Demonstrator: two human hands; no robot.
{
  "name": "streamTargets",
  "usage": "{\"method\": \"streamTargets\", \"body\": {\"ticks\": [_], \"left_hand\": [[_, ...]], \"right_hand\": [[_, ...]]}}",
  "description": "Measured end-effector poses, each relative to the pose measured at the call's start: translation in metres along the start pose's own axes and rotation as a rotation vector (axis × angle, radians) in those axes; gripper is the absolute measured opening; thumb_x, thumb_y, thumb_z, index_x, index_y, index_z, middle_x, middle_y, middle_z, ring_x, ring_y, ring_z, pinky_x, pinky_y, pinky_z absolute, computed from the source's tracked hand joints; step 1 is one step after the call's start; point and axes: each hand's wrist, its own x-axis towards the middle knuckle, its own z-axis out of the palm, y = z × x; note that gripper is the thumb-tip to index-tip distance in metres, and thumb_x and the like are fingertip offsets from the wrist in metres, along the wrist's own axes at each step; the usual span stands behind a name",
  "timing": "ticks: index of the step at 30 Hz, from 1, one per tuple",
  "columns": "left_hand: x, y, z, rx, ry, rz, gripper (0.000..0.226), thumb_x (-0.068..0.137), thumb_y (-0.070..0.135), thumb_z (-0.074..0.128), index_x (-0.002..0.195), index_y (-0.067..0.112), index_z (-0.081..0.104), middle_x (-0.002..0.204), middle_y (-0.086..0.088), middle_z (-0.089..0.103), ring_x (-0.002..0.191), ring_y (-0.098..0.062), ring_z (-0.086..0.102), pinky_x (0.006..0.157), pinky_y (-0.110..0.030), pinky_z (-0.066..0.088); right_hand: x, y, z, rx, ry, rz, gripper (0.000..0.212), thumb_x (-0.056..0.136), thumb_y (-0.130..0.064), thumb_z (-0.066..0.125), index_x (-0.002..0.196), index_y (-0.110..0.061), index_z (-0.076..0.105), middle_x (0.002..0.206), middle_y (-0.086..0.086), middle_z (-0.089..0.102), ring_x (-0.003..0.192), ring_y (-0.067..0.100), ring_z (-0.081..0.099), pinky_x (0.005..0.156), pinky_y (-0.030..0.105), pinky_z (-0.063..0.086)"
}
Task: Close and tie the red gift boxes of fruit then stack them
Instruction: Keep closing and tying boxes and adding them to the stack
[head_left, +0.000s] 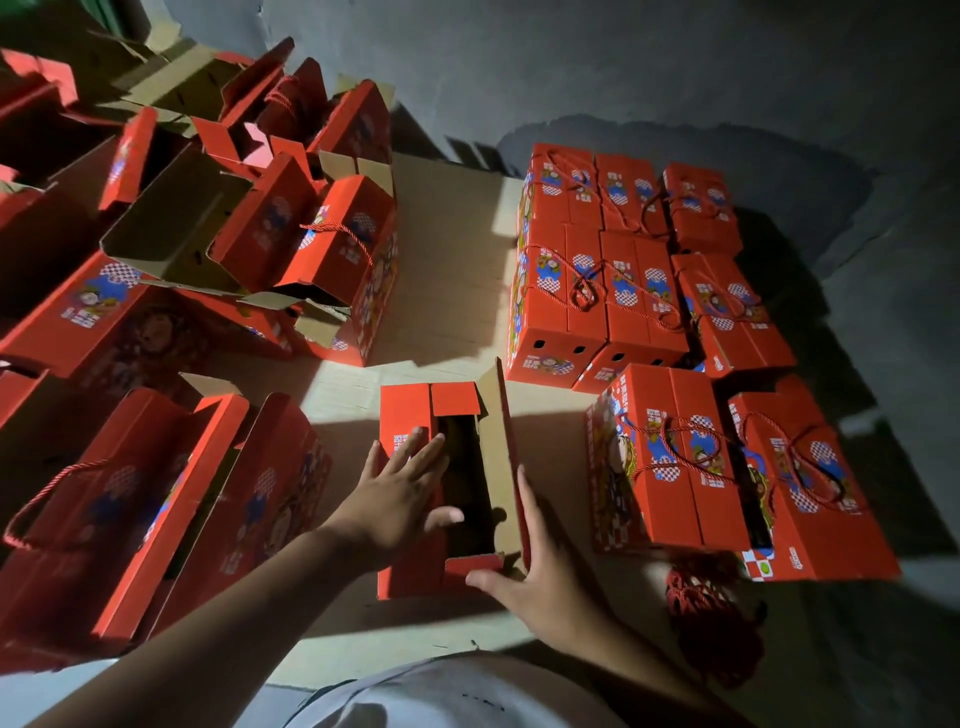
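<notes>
While the red gift box (410, 415) in front of me sits on the cardboard sheet (447, 291) with its top partly open, my left hand (400, 493) lies flat on its left flap, fingers straight. My right hand (540, 566) presses the upright right flap, fingers extended. Closed, tied boxes (613, 270) stand to the right; open boxes (171, 499) crowd the left.

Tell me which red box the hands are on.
The half-open box in the middle foreground; left hand presses its left flap, right hand holds its raised right flap.
</notes>
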Motion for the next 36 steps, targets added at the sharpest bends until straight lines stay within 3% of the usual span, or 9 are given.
{"method": "streamTargets", "body": {"ticks": [2, 6, 10, 15, 19, 22, 25, 30, 36], "left_hand": [[-0.005, -0.001, 0.0, -0.07, -0.001, 0.005, 0.104, 0.084, 0.09, 0.002, 0.163, 0.023, 0.01, 0.167, 0.013, -0.02, 0.148, -0.006, -0.033, 0.124, -0.058, -0.009], [-0.015, 0.0, 0.004, -0.074, 0.016, 0.024, 0.108, 0.083, 0.094, 0.012, 0.164, 0.021, 0.005, 0.167, 0.013, -0.021, 0.149, -0.004, -0.031, 0.124, -0.055, -0.007], [-0.018, 0.003, 0.012, 0.005, 0.019, -0.004, 0.112, 0.082, 0.091, 0.032, 0.162, 0.027, -0.013, 0.166, 0.013, -0.026, 0.149, -0.007, -0.033, 0.126, -0.057, 0.002], [-0.013, 0.01, 0.012, -0.035, 0.085, -0.072, 0.13, 0.074, 0.084, 0.057, 0.155, 0.031, -0.03, 0.165, 0.005, -0.032, 0.156, -0.021, -0.014, 0.122, -0.057, 0.016], [-0.009, 0.012, 0.009, -0.007, 0.078, -0.108, 0.133, 0.077, 0.071, 0.067, 0.154, 0.026, -0.032, 0.159, 0.004, -0.043, 0.155, -0.024, -0.02, 0.121, -0.058, 0.022], [-0.007, 0.013, 0.011, -0.04, 0.073, -0.124, 0.134, 0.079, 0.06, 0.073, 0.153, 0.026, -0.034, 0.159, 0.005, -0.043, 0.153, -0.023, -0.025, 0.121, -0.057, 0.022], [-0.004, 0.013, 0.012, -0.052, 0.093, -0.124, 0.135, 0.078, 0.059, 0.074, 0.153, 0.031, -0.034, 0.161, 0.007, -0.039, 0.153, -0.024, -0.023, 0.119, -0.058, 0.025], [0.014, 0.013, -0.001, 0.047, 0.102, -0.104, 0.128, 0.07, 0.076, 0.052, 0.154, 0.028, -0.033, 0.159, -0.005, -0.043, 0.15, -0.034, -0.032, 0.118, -0.071, 0.012], [0.022, 0.016, -0.004, 0.122, 0.14, -0.085, 0.145, 0.063, 0.078, 0.07, 0.157, 0.025, -0.027, 0.166, -0.017, -0.024, 0.152, -0.037, -0.026, 0.116, -0.073, 0.011]], "right_hand": [[0.0, -0.002, 0.001, -0.152, 0.063, -0.017, 0.12, 0.079, -0.052, 0.082, 0.158, -0.051, -0.007, 0.166, -0.027, 0.011, 0.15, -0.009, 0.014, 0.119, 0.021, 0.022], [0.0, -0.01, 0.003, -0.398, 0.115, -0.088, 0.112, 0.087, -0.043, 0.076, 0.161, -0.043, -0.009, 0.166, -0.005, 0.026, 0.148, 0.012, 0.034, 0.114, 0.022, 0.033], [0.002, -0.014, 0.008, -0.436, 0.083, -0.101, 0.107, 0.094, -0.032, 0.069, 0.158, -0.047, -0.015, 0.169, 0.001, 0.021, 0.151, 0.017, 0.032, 0.116, 0.025, 0.033], [0.007, -0.016, 0.014, -0.319, 0.0, -0.204, 0.107, 0.088, -0.047, 0.073, 0.162, -0.042, -0.005, 0.171, -0.011, -0.008, 0.157, 0.005, 0.004, 0.124, 0.026, 0.02], [0.013, -0.022, 0.018, -0.429, -0.025, -0.264, 0.104, 0.085, -0.077, 0.055, 0.164, -0.036, 0.0, 0.17, -0.01, -0.017, 0.158, 0.011, 0.002, 0.123, 0.033, 0.019], [0.017, -0.024, 0.021, -0.446, -0.01, -0.285, 0.083, 0.097, -0.07, 0.04, 0.164, -0.036, 0.005, 0.171, -0.009, -0.016, 0.158, 0.013, 0.003, 0.124, 0.043, 0.026], [0.02, -0.024, 0.022, -0.443, -0.002, -0.298, 0.068, 0.103, -0.056, 0.038, 0.163, -0.035, 0.013, 0.171, -0.011, -0.013, 0.158, 0.012, 0.005, 0.124, 0.042, 0.029], [0.02, -0.023, 0.025, -0.372, 0.039, -0.238, 0.064, 0.103, -0.042, 0.046, 0.16, -0.044, 0.017, 0.17, -0.02, -0.009, 0.155, 0.0, 0.007, 0.12, 0.024, 0.021], [0.015, -0.02, 0.019, -0.287, 0.039, -0.188, 0.064, 0.103, -0.044, 0.041, 0.16, -0.05, 0.012, 0.169, -0.024, -0.005, 0.155, -0.003, 0.005, 0.12, 0.022, 0.018]]}}
